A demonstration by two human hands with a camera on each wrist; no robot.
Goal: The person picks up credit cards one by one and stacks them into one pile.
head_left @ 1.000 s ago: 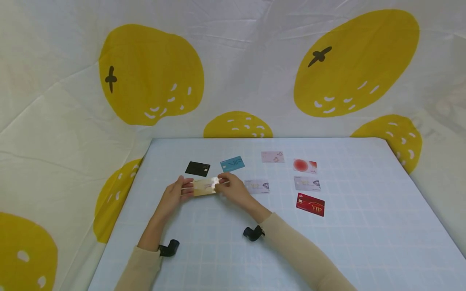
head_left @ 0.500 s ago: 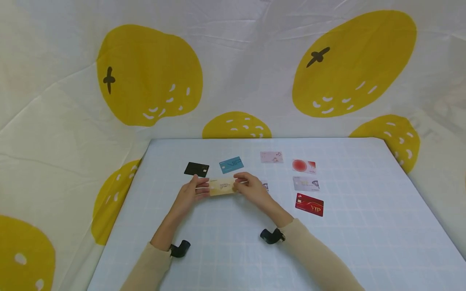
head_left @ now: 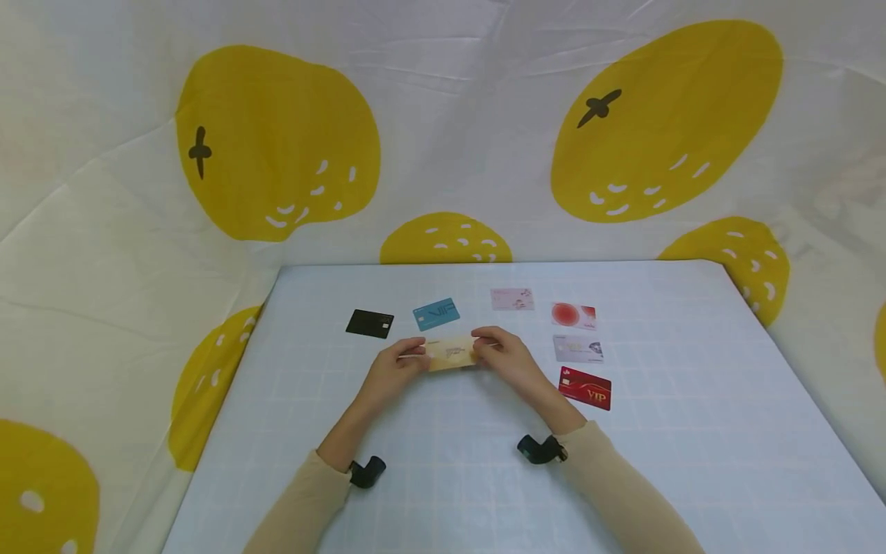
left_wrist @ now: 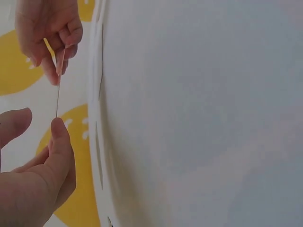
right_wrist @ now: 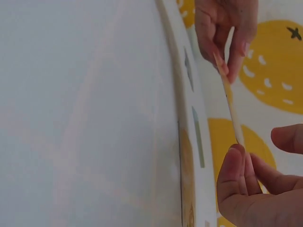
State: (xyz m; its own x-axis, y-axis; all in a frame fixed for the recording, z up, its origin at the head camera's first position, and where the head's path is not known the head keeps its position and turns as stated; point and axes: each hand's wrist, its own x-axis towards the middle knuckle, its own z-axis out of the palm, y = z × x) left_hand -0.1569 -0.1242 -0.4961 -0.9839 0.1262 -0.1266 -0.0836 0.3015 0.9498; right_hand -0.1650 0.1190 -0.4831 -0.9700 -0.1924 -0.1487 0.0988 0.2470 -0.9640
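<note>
Both hands hold a gold card with faint script (head_left: 451,352), one at each short end, in the head view. At its left end, my left hand (head_left: 389,377) pinches it between thumb and fingers. My right hand (head_left: 511,363) pinches the right end. The wrist views show this card edge-on and raised above the table: a thin line (left_wrist: 57,99) stretches between the two hands. Behind the gold card and right hand, a pale card is hidden. A black card (head_left: 370,324) and a blue VIP card (head_left: 437,314) lie just beyond the left hand.
A pink card (head_left: 512,299) lies at the back of the pale checked table (head_left: 443,477). To the right, a card with a red circle (head_left: 573,315), a silver-grey card (head_left: 577,348) and a red VIP card (head_left: 585,388) form a column. A fruit-print cloth (head_left: 450,138) hangs behind.
Both hands have carried the gold card to the right. The left thumb has come over the card's front. A pale card beside the right hand has become covered.
</note>
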